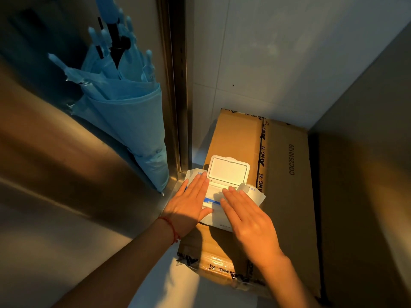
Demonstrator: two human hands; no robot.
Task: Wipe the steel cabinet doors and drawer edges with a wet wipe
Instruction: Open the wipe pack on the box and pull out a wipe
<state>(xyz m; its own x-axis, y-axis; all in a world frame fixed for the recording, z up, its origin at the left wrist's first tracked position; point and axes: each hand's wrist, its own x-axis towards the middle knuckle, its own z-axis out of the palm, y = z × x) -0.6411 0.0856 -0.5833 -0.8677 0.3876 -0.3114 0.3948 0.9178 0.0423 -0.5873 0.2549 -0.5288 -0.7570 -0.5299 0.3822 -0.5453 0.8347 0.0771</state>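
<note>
On top of the box: a soft white pack of wet wipes (219, 210) is seen lying flat, near the box's left edge.
Pack lid: the hard white flap lid (229, 169) is stood up and open at the far end of the pack. A blue stripe is seen on the pack between the two hands.
Left hand (189, 202): it is laid flat on the left side of the pack. The fingers are kept straight and close together, pointing at the lid. Nothing is held in them.
Right hand (246, 216): it is laid flat on the right side of the pack. The fingers are straight and a little apart. Nothing is gripped. Much of the pack is covered by the two hands, so whether a wipe is sticking out cannot be told.
Wrist: a thin red string (172, 228) is worn on the left wrist.
Box: the pack is carried by a brown cardboard box (287, 174). Black printed tape is run along its seams, and dark letters and numbers are printed on its top.
Left side: a shiny steel cabinet door (55, 174) is seen just beside the box. Warm orange light is thrown on it.
Umbrella: a folded light blue umbrella (124, 112) is hung or leaned against the steel, with its tip pointing down near the pack's left corner.
Behind: a white tiled wall (278, 63) is stood behind the box.
Right side: a grey flat panel (367, 152) is seen close against the box.
</note>
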